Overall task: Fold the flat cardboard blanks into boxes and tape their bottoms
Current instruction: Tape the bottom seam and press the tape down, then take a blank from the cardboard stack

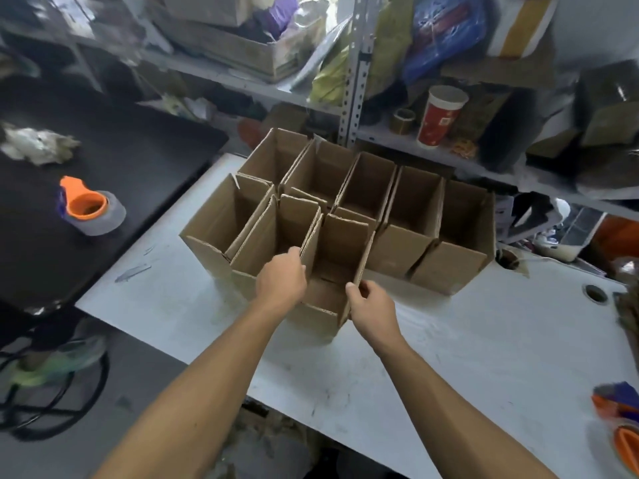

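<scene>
Several brown cardboard boxes stand upright with open tops in two rows on the white table (449,340). The nearest box (337,257) stands at the front of the group. My left hand (281,280) grips the top edge of its left wall, next to the neighbouring box (273,233). My right hand (371,304) pinches the box's right wall near its front corner. A tape dispenser with an orange core (91,210) lies on the black surface to the left. Another orange and purple tape dispenser (619,420) sits at the table's right edge.
Cluttered metal shelves stand behind the boxes, holding a red paper cup (439,115), a tape roll (403,121) and bags. A black table (121,157) lies to the left with crumpled paper (38,145). A cable hole (595,293) is in the table's right part.
</scene>
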